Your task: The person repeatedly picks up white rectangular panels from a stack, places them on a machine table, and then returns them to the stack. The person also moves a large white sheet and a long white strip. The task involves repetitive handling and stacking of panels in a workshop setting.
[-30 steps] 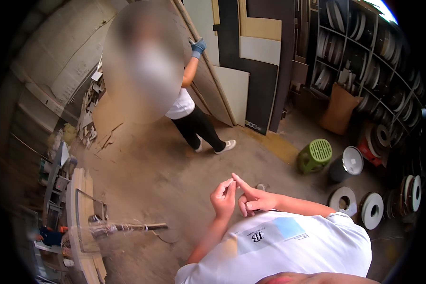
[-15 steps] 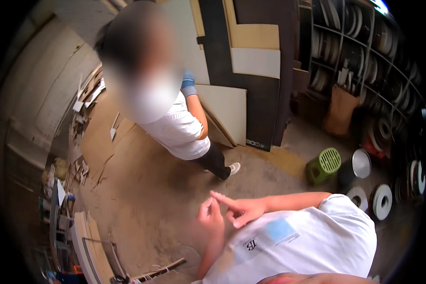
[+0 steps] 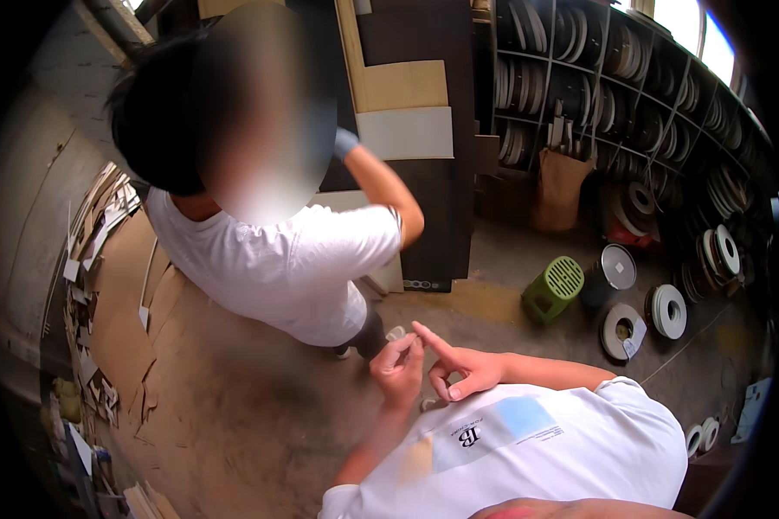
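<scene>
My left hand (image 3: 397, 370) is raised in front of my white shirt (image 3: 528, 441), its fingers curled in against the thumb. I cannot make out whether anything is pinched there. My right hand (image 3: 469, 370) stretches out its index finger, the tip at or very close to the left fingertips. Its thumb stands apart and the other fingers bend loosely, with nothing seen in them. Just beyond my hands stands another person in a white T-shirt (image 3: 260, 268), wearing a blue glove (image 3: 346, 141) on a hand beside dark upright boards (image 3: 433, 216).
Racks of edge-band rolls (image 3: 571, 95) line the far right. A green stool (image 3: 552, 290), a dark bucket (image 3: 610, 272) and loose rolls (image 3: 666, 311) stand on the floor. Board offcuts (image 3: 95, 233) lie at the left; a brown sack (image 3: 563, 189) leans by the racks.
The view has swung to the right, so racks and stool appear farther left. The other person looks larger and nearer, with the gloved arm bent outward. My hands keep nearly the same pose.
</scene>
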